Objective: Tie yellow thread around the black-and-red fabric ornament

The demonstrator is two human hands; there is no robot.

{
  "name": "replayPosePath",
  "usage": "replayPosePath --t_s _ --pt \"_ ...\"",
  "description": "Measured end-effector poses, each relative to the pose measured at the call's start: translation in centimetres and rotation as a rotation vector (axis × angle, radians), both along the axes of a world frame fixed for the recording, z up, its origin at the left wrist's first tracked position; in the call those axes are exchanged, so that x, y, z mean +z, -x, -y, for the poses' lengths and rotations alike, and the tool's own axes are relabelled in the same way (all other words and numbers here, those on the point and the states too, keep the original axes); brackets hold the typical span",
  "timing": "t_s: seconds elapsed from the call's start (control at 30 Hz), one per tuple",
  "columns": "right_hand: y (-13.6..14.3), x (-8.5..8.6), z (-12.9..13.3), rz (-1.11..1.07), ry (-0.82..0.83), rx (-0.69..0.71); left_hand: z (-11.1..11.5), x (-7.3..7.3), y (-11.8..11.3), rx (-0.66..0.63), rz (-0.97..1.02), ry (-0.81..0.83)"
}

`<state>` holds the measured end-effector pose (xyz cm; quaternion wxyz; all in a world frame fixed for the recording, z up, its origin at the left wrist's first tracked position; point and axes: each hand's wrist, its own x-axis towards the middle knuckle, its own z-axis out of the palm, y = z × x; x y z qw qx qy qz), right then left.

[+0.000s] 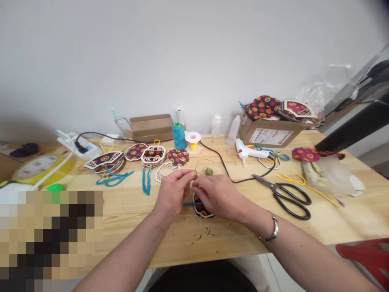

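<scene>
My left hand point(174, 190) and my right hand point(221, 198) meet over the front middle of the table, fingertips pinched together. Between them runs a thin olive thread point(197, 165), which loops up behind the fingers. A small olive ball of thread point(208, 171) lies just beyond my right hand. Beneath both hands sits a dark patterned fabric ornament point(203, 211), partly covered by them, with a blue cord point(189, 204) sticking out to its left. A pale lattice frame point(164, 172) rests behind my left hand.
Black-handled scissors point(291, 198) and a white glue gun point(251, 152) lie to the right. Finished ornaments point(106, 162) stand at left. Behind are a blue thread cone point(179, 137), a yellow thread spool point(193, 142) and a cardboard box point(267, 134). A black cable point(223, 160) crosses the table.
</scene>
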<state>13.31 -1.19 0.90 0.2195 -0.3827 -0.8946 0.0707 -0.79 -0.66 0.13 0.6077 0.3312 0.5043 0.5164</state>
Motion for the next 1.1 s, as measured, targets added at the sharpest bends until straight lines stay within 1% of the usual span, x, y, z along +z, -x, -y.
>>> replayPosePath --t_s 0.03,0.1,0.17,0.27,0.33,0.37,0.5,0.57,0.67,0.73,0.8,0.9,1.03,1.1 --pt "0.1 -0.4 0.0 0.066 -0.063 0.036 0.0 0.0 0.0 -0.016 0.021 0.009" --pt "0.1 -1.0 0.0 0.16 -0.129 0.084 0.0 0.1 0.1 -0.037 0.048 0.02" --pt "0.1 -1.3 -0.1 0.207 -0.151 0.107 0.0 0.2 0.2 -0.049 0.071 0.016" --pt "-0.2 -0.9 -0.3 0.21 -0.144 0.14 0.0 0.1 0.2 -0.058 0.101 -0.002" --pt "-0.4 -0.4 -0.3 0.132 -0.122 0.133 0.0 0.0 0.2 -0.049 0.108 -0.004" --pt "-0.5 -0.1 -0.4 0.062 -0.104 0.104 0.0 0.0 0.2 -0.04 0.111 -0.005" --pt "-0.6 0.3 -1.1 -0.299 0.018 -0.116 -0.1 -0.1 0.1 -0.024 0.099 -0.014" --pt "-0.6 0.1 -1.5 -0.445 0.136 -0.194 0.0 -0.1 0.0 -0.023 0.059 -0.026" --pt "-0.3 -0.4 -2.0 -0.62 0.4 -0.197 0.1 -0.1 -0.2 -0.033 -0.034 -0.047" --pt "-0.1 -0.7 -2.1 -0.711 0.515 -0.211 0.2 -0.3 -0.3 -0.038 -0.119 -0.081" --pt "0.0 -0.9 -2.0 -0.759 0.542 -0.239 0.3 -0.4 -0.3 -0.039 -0.198 -0.123" --pt "0.1 -0.9 -1.9 -0.762 0.514 -0.266 0.4 -0.6 -0.2 -0.053 -0.267 -0.148" --pt "0.0 -0.9 -1.9 -0.735 0.509 -0.267 0.5 -0.6 -0.2 -0.073 -0.284 -0.143" --pt "-0.1 -0.9 -2.1 -0.783 0.552 -0.243 0.5 -0.5 -0.3 -0.086 -0.272 -0.138"
